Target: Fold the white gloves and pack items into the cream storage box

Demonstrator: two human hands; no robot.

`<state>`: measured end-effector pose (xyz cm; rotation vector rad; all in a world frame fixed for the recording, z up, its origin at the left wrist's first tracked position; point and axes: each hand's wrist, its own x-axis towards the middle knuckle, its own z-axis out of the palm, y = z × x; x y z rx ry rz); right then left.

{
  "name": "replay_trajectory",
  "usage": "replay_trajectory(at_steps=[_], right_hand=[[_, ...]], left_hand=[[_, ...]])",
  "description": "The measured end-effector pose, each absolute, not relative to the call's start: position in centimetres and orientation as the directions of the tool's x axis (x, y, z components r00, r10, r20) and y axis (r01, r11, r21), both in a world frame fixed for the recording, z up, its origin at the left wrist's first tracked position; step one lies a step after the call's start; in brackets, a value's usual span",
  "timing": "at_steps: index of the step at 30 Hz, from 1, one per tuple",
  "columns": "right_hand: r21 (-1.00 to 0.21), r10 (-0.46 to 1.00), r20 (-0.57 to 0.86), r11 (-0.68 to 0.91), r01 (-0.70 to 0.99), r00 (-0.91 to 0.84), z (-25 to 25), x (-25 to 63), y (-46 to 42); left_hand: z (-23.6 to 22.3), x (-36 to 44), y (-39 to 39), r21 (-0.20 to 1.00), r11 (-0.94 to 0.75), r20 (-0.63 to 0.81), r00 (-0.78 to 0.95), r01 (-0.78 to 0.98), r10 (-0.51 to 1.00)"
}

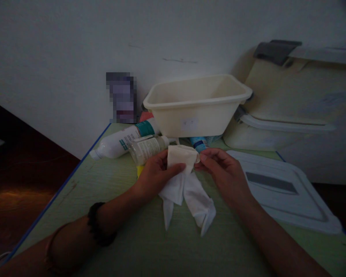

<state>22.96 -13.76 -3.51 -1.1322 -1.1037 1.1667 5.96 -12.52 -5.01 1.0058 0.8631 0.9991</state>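
A folded white cloth (181, 157) is held up above the green table (132, 238), its loose ends hanging down in pointed tails. My left hand (158, 171) grips it from the left, thumb across the front and fingers behind. At its right edge, my right hand (219, 163) pinches a small pale piece that sticks out; whether this is part of the cloth I cannot tell. Just behind my left hand lies a clear bottle (147, 148) with a printed label. Beside that bottle, a white bottle with a green label (115, 144) rests on its side.
A cream plastic tub (196, 115) stands at the back, with a blue packet (199, 143) near its base. Larger lidded bins (294, 92) are stacked at the right. A pale lid (288, 207) lies flat on the right side. Against the wall is a blurred-out object (123, 98).
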Motion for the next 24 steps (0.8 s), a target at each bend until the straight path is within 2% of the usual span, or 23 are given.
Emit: replay_trajectory(at_steps=[2,4,7,12,14,24], right_hand=[[-0.979,0.999,0.026,0.034,-0.202,0.042,-3.69,22.93,-13.7],[-0.975,0.999,0.004,0.011,-0.223,0.033,-3.79,22.93,-13.66],[-0.989,0.999,-0.009,-0.002,-0.15,0.049,-3.76,22.99,-13.67],[-0.999,0.997,0.046,0.045,0.03,0.06,-3.57,23.09,-13.76],[-0.998,0.999,0.036,0.034,0.048,0.038,-3.53,23.09,-13.75],[-0.994,0.998,0.005,-0.003,-0.111,-0.07,-3.46,22.96,-13.82]], left_hand=[[-5.0,5.96,-12.5,0.943,0.205,-0.122,0.299,-0.263,0.947],[-5.02,5.96,-12.47,0.941,0.204,-0.119,0.299,-0.269,0.947],[-5.08,5.94,-12.47,0.939,0.207,-0.118,0.31,-0.273,0.943],[-5.11,5.9,-12.5,0.939,0.203,-0.108,0.321,-0.277,0.941],[-5.07,5.87,-12.49,0.936,0.209,-0.107,0.336,-0.284,0.936],[-5.28,5.34,-12.27,0.864,0.336,-0.119,0.495,-0.375,0.861]])
